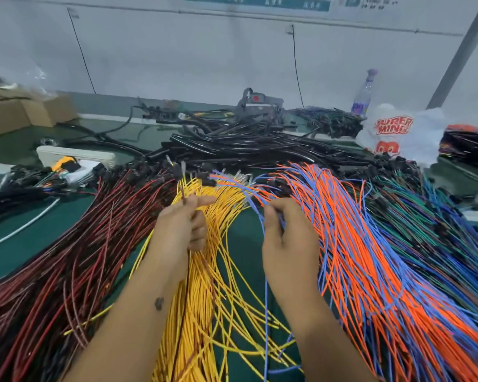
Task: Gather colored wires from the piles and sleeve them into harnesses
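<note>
Piles of wires fan across the green table: red and dark wires (75,244) at left, yellow wires (204,299) in the middle, orange and blue wires (356,244) to the right, green and dark blue wires (425,216) at far right. My left hand (180,230) grips a few thin dark red wires (183,188), their terminal ends sticking up past the fingers. My right hand (284,238) pinches a blue wire (265,312) at the orange and blue pile's edge; the wire trails down toward me. A heap of black sleeves (246,144) lies behind the wire piles.
Finished black harnesses (329,119) lie at the back. A white printed plastic bag (398,133) and a bottle (363,95) stand back right, cardboard boxes (20,111) back left. A white power strip (75,154) and connectors (25,177) sit at left.
</note>
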The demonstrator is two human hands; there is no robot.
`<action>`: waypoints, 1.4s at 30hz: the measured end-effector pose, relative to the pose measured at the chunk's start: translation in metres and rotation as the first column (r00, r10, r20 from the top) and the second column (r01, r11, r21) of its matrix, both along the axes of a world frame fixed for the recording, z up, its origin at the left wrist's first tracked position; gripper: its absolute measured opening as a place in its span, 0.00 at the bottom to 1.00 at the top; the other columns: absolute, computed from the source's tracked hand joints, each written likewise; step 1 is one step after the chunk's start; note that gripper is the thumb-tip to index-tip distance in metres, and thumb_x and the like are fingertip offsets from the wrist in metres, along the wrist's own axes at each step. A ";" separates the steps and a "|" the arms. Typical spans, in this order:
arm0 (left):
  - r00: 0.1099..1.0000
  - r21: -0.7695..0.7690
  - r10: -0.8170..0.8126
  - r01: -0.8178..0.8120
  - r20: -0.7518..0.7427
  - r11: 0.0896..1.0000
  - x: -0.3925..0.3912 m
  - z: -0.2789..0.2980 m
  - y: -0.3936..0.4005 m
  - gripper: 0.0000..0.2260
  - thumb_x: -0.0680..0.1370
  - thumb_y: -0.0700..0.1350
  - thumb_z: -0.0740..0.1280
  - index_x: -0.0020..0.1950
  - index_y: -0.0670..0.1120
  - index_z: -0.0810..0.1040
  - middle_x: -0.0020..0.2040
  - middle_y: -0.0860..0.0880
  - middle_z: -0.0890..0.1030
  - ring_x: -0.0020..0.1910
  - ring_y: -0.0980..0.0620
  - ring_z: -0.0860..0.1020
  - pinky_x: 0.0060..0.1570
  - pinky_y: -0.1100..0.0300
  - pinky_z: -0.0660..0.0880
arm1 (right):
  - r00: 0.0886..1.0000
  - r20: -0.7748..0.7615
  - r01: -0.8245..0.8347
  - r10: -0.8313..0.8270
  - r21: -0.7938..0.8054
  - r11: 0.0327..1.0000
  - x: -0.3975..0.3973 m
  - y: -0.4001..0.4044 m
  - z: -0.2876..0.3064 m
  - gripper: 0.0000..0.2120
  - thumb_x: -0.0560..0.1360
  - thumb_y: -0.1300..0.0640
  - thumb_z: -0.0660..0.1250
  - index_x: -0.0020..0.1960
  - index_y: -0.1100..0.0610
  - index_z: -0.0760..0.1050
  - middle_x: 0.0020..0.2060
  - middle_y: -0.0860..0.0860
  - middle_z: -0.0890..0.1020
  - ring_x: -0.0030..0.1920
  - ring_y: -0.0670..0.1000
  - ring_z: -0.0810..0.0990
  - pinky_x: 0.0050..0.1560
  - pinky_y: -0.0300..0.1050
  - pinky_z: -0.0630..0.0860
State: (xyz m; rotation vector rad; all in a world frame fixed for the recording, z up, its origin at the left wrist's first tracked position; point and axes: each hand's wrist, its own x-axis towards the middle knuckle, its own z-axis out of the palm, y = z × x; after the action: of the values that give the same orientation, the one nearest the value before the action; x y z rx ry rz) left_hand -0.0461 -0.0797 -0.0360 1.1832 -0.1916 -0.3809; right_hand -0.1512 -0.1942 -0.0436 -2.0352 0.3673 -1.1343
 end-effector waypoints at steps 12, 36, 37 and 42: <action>0.994 -0.252 0.042 -0.067 -0.103 0.966 -0.006 0.002 -0.005 0.14 0.83 0.44 0.54 0.43 0.44 0.76 0.42 0.47 0.81 0.39 0.51 0.80 0.46 0.57 0.76 | 0.841 -0.493 -0.410 0.222 -0.314 0.856 0.001 0.013 -0.007 0.03 0.70 0.54 0.65 0.38 0.52 0.73 0.41 0.47 0.71 0.47 0.50 0.70 0.45 0.51 0.72; 0.987 -0.015 0.033 -0.031 0.159 0.999 -0.020 0.003 -0.012 0.11 0.83 0.47 0.57 0.50 0.51 0.79 0.43 0.56 0.83 0.40 0.58 0.79 0.36 0.64 0.77 | 0.961 -0.269 -0.041 -0.063 -0.364 0.930 0.005 0.008 0.002 0.07 0.80 0.56 0.63 0.49 0.56 0.80 0.42 0.52 0.80 0.46 0.57 0.73 0.45 0.46 0.60; 0.991 -0.051 0.048 -0.042 0.128 0.998 -0.017 0.004 -0.011 0.11 0.83 0.47 0.56 0.52 0.51 0.79 0.45 0.55 0.83 0.41 0.58 0.79 0.36 0.65 0.76 | 0.965 -0.255 -0.034 -0.057 -0.339 0.940 0.005 0.008 0.002 0.08 0.80 0.56 0.63 0.48 0.57 0.80 0.41 0.52 0.79 0.45 0.57 0.73 0.45 0.47 0.62; 0.999 -0.286 0.047 -0.048 -0.011 0.957 -0.010 0.008 -0.007 0.09 0.83 0.48 0.54 0.51 0.52 0.74 0.49 0.54 0.84 0.51 0.57 0.81 0.55 0.57 0.75 | 0.967 -0.252 -0.024 -0.036 -0.231 0.973 0.006 0.008 0.000 0.09 0.82 0.56 0.59 0.49 0.58 0.76 0.41 0.54 0.79 0.45 0.58 0.75 0.44 0.52 0.68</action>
State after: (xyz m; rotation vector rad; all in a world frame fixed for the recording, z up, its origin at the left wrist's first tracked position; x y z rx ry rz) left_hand -0.0560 -0.0864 -0.0280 0.8997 -0.2065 -0.3021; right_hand -0.1447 -0.1866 -0.0431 -2.3983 0.3819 -0.9563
